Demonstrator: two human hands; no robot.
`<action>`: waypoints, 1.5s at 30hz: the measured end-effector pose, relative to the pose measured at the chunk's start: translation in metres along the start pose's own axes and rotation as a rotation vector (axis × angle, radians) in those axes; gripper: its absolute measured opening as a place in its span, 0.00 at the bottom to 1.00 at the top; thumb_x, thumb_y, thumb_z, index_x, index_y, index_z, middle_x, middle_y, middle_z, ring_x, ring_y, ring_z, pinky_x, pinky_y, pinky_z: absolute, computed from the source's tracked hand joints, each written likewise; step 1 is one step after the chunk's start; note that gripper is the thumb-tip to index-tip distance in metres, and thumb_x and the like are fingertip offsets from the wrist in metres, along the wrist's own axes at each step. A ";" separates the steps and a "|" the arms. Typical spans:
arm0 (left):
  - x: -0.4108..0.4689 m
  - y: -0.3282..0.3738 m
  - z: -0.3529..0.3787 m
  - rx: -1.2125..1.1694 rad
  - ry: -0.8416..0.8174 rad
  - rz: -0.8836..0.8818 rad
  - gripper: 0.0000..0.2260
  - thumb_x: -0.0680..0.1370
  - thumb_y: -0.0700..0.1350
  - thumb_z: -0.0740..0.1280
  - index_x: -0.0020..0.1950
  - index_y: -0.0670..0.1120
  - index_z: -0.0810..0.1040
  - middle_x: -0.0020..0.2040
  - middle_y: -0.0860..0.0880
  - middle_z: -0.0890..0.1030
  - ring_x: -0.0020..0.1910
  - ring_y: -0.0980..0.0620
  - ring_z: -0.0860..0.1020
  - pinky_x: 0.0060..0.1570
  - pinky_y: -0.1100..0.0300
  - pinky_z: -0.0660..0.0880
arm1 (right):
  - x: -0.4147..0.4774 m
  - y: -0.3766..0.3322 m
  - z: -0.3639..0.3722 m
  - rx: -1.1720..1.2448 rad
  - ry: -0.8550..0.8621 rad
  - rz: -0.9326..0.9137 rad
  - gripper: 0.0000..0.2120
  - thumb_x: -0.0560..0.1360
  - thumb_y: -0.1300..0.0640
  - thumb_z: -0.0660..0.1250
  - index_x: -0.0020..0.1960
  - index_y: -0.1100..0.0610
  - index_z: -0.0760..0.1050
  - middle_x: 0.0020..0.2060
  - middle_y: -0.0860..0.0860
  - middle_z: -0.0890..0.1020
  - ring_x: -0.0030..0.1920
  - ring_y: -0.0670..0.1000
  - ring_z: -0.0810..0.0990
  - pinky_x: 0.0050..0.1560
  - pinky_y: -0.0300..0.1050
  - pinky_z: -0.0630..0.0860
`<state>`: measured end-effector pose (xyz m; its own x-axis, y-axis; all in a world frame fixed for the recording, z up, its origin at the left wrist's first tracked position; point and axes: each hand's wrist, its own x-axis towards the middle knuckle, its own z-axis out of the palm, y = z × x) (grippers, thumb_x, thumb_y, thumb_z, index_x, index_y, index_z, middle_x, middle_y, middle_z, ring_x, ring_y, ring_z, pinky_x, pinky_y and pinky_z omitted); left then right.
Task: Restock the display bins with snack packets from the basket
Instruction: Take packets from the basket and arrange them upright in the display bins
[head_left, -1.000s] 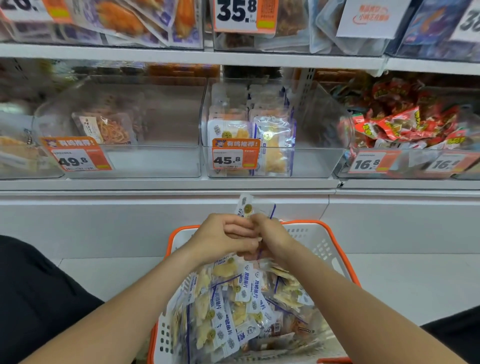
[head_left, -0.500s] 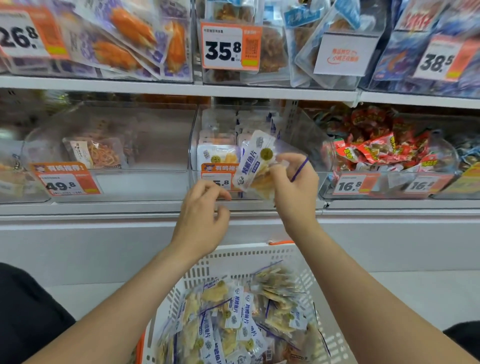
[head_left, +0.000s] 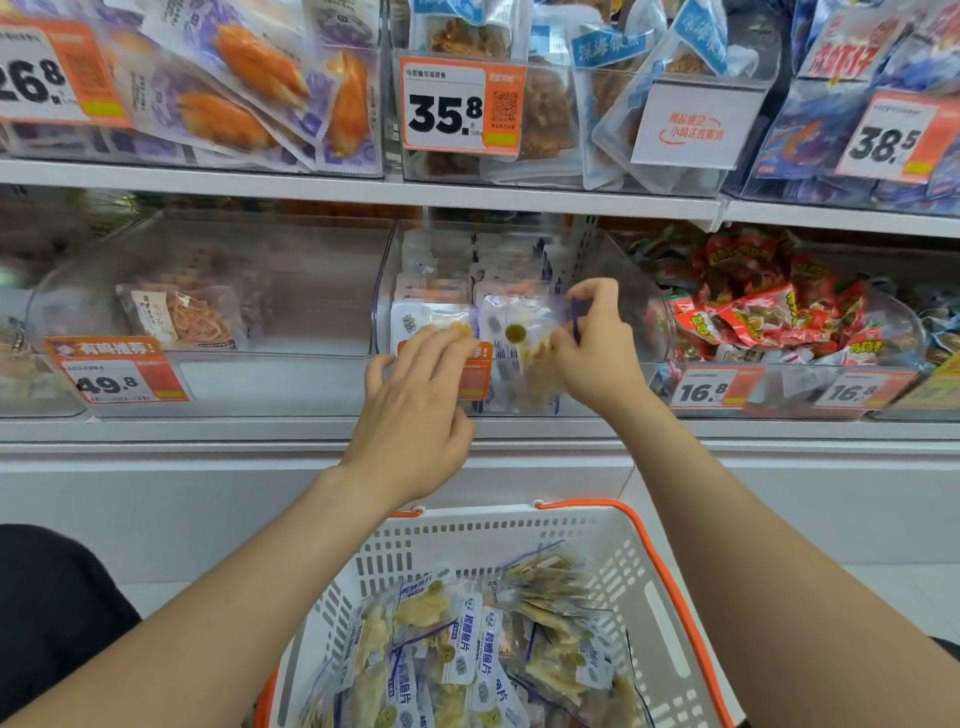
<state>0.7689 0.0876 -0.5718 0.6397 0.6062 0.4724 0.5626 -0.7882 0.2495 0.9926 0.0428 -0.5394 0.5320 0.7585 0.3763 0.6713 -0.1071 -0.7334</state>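
My right hand (head_left: 595, 348) pinches a clear snack packet (head_left: 519, 332) with a blue edge and holds it at the front of the middle clear bin (head_left: 613, 270), which holds rows of the same packets. Beside it, my left hand (head_left: 415, 410) reaches toward the bin's front with relaxed fingers that touch the orange price tag (head_left: 478, 374); it holds nothing. Below, the white basket with an orange rim (head_left: 654, 587) is filled with several of the same fish-slice packets (head_left: 467, 654).
A nearly empty clear bin (head_left: 291, 291) tagged 49.8 stands to the left with one packet inside. A bin of red-wrapped snacks (head_left: 769, 312) sits to the right. An upper shelf (head_left: 363, 189) carries bins of larger packets. My dark trouser leg (head_left: 47, 618) is at lower left.
Both hands rose from the basket to the middle bin. My right hand carried one packet up and now holds it at the bin's front; my left hand followed without a packet.
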 end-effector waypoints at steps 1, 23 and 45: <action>0.000 0.000 0.000 -0.003 0.009 -0.001 0.31 0.76 0.42 0.65 0.79 0.51 0.64 0.79 0.53 0.64 0.80 0.52 0.58 0.73 0.45 0.58 | 0.000 0.000 0.002 -0.057 -0.021 0.025 0.21 0.78 0.65 0.61 0.66 0.49 0.62 0.41 0.55 0.79 0.40 0.58 0.79 0.44 0.58 0.78; -0.009 -0.005 0.015 -0.046 0.104 0.085 0.34 0.76 0.38 0.66 0.82 0.47 0.63 0.84 0.50 0.58 0.84 0.51 0.50 0.80 0.45 0.55 | -0.017 0.010 0.025 -0.457 0.363 -0.213 0.08 0.75 0.57 0.64 0.54 0.55 0.76 0.47 0.54 0.77 0.47 0.58 0.74 0.45 0.52 0.67; -0.097 -0.001 0.127 0.070 -0.943 0.150 0.12 0.80 0.43 0.62 0.59 0.51 0.81 0.54 0.50 0.81 0.52 0.47 0.80 0.52 0.50 0.79 | -0.199 0.167 0.056 -0.918 -1.098 -0.001 0.16 0.80 0.66 0.62 0.68 0.62 0.74 0.71 0.59 0.70 0.70 0.60 0.73 0.63 0.54 0.74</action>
<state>0.7730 0.0435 -0.7255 0.8489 0.3592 -0.3876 0.4506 -0.8752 0.1758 0.9700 -0.0898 -0.7688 0.1544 0.8175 -0.5549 0.9868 -0.1553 0.0457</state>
